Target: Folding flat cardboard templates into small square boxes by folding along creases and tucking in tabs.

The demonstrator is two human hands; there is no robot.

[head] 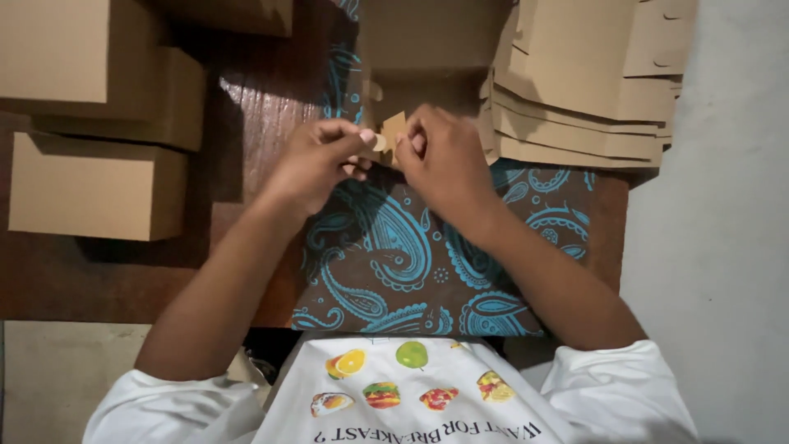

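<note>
While both hands meet just above the middle of the frame, the left hand (316,164) and the right hand (444,160) close together on a small tan cardboard flap (393,131), which belongs to a partly folded brown cardboard box (427,57) lying directly beyond the fingers in the upper centre. On the left hand, thumb and forefinger are drawn shut in a pinch at the flap's left edge, the other fingers curled beneath; the right hand is bent over the flap from the other side, fingers folded tight so that only its back and knuckles show, and how much of the flap it grips is hidden. Under the hands lies a dark cloth with a turquoise paisley pattern (411,263), spread down the centre of a dark reddish-brown wooden table (246,107). At the upper right, just beside the right hand, rests a fanned stack of flat, unfolded brown cardboard sheets (583,90), its lower edges overhanging the cloth. Along the left side of the frame stand several closed brown cardboard boxes (94,185), well apart from the hands. A pale grey floor (723,247) fills the right edge. At the bottom, the person's white shirt printed with fruit and food pictures (394,395) is visible.
</note>
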